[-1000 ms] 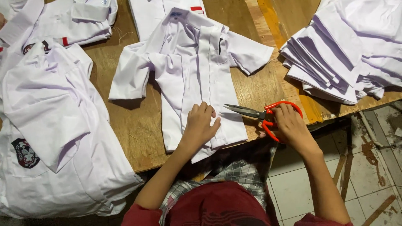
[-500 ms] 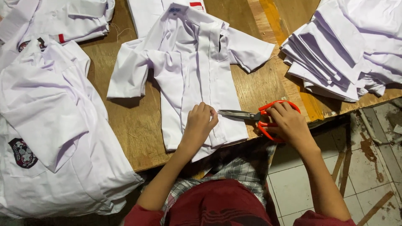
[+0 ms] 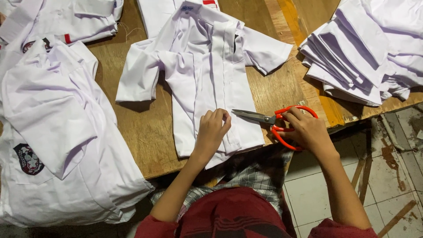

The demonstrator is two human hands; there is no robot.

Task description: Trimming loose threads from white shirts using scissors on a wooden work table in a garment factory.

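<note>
Far left, 9 o'clock: big white shirt w/ dark crest badge (image 3: 28,158) draped over the edge of the wooden surface (image 3: 145,132); another folded white shirt w/ red tab (image 3: 79,22) at 11.

Centre: small white shirt (image 3: 207,75) lies flat, front up, sleeves out, hem toward the person. Left hand (image 3: 212,132) on its lower placket, fingers curled and pinching a bit of fabric near the hem, around 6 o'clock of the shirt.

Change vs 1 s ago: red-handled scissors (image 3: 275,121) are a touch further from the left hand, blades look shut now, tips at the shirt's right edge pointing to 9. Reads as a snip just done or being re-lined; can't tell which.

Right hand (image 3: 308,132) closed round the scissor loops, at 3 o'clock of the shirt.

Far right, 1–2 o'clock: stack of folded white shirts (image 3: 365,57). Tiled floor (image 3: 317,194) below.
</note>
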